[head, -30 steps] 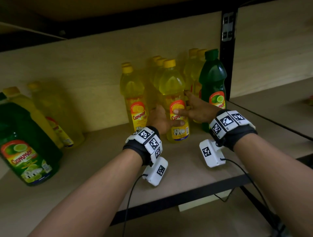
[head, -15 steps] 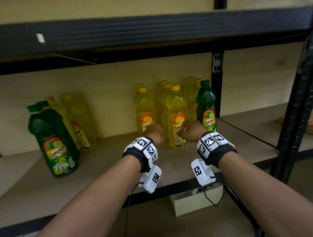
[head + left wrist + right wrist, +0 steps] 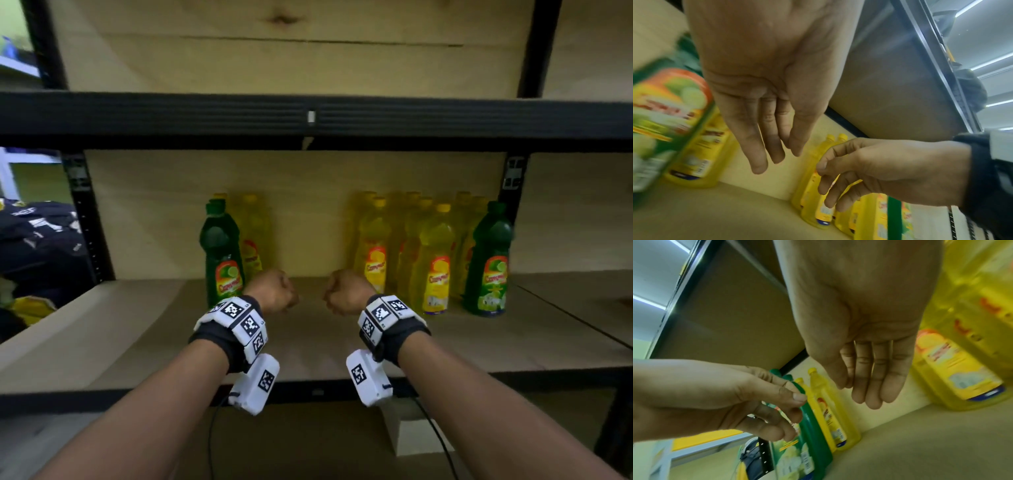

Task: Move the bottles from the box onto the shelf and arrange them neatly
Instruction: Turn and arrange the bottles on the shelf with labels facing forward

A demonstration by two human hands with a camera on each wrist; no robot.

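Both wrist views are showing fingers (image 3: 764,141) hanging loosely extended and holding nothing, where the head view is showing only the backs of the left hand (image 3: 272,290) and right hand (image 3: 344,291), apart above the shelf (image 3: 144,329). Yellow bottles (image 3: 433,260) and green bottles (image 3: 489,260) are standing on it; their contents cannot be told.

- Pale wood back panel (image 3: 308,212) behind dim racking
- Black metal beam (image 3: 445,116) across the top, black uprights (image 3: 87,219) at the sides
- Dark floor (image 3: 308,442) below
- Ceiling light strips (image 3: 992,61) overhead
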